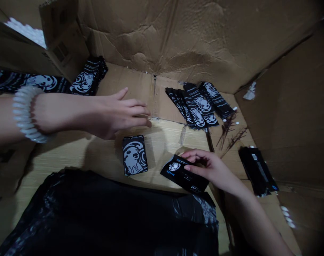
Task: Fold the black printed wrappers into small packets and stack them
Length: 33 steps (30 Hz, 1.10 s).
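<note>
My left hand hovers over the cardboard surface with its fingers spread and nothing in them. Just below it lies a small stack of black packets, its top one printed with a grey octopus-like figure. My right hand pinches the upper edge of a black pouch between thumb and fingers. White and blue print on that pouch reads "20 PACK"; whether anything is inside does not show. A large sheaf of shiny black plastic bags spreads across the front, close below the pouch.
Printed black packets are fanned out at the back right, near dark red twig-like bits. More packets lie at left beside an open carton with white items. A dark packet bundle sits far right. Cardboard walls surround the surface.
</note>
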Tool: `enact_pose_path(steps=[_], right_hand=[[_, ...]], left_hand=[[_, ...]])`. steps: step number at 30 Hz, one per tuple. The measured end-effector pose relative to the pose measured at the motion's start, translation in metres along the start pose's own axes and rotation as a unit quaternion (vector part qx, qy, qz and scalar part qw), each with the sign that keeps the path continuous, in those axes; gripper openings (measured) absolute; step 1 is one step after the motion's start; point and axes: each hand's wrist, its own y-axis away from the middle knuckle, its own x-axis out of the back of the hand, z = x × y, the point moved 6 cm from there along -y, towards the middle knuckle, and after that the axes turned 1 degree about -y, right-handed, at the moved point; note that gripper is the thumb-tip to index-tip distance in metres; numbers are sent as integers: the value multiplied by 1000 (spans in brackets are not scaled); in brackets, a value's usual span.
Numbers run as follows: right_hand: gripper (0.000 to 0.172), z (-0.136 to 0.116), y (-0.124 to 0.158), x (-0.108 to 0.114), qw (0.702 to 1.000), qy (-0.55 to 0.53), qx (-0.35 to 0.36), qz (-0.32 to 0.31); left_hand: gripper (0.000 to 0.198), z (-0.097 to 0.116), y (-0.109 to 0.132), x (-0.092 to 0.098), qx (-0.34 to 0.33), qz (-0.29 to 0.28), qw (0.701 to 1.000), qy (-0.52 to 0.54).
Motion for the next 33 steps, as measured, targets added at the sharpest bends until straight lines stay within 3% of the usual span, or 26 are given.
enact_pose_path(steps=[3, 6, 8, 12, 16, 19, 22, 25, 26, 28, 30, 33], right_hand=[[30, 1, 0, 1, 1000, 2, 0, 2], [32, 1, 0, 1, 1000, 4, 0, 4], [32, 1, 1, 1, 1000, 3, -3, 5], [32, 1, 1, 0, 1000, -2, -5, 2], [33, 2, 1, -1, 1000, 0, -5, 5], [32, 3, 2, -1, 1000, 7, -2, 9], [33, 4, 3, 0, 1000, 7, -5, 11], [33, 3, 3, 0, 1000, 4, -3, 7], [33, 3, 4, 0, 1000, 4, -1, 8], [32, 4, 4, 0, 1000, 4, 2, 9], [32, 5, 4, -1, 1000, 7, -1, 10], [31, 6, 4, -2, 1000, 12, 0, 15]], left_hand=[[82, 16, 6, -11, -52, -53, 997, -29], [88, 32, 11, -18, -99, -29, 995, 7], [84, 43, 10, -21, -129, -13, 991, 28], [69, 61, 0, -27, -143, -55, 988, 28], [55, 71, -8, -24, -168, -59, 983, 36], [72, 65, -6, -18, -202, -19, 979, 3], [78, 37, -2, -2, -108, 45, 993, -23], [56, 8, 10, 13, 119, 46, 992, -7], [61, 5, 16, 15, 179, 33, 983, 11], [86, 15, 27, 12, 238, -11, 969, 65], [107, 38, 33, 2, 232, -68, 964, 108], [132, 68, 35, -13, 220, -131, 966, 36]])
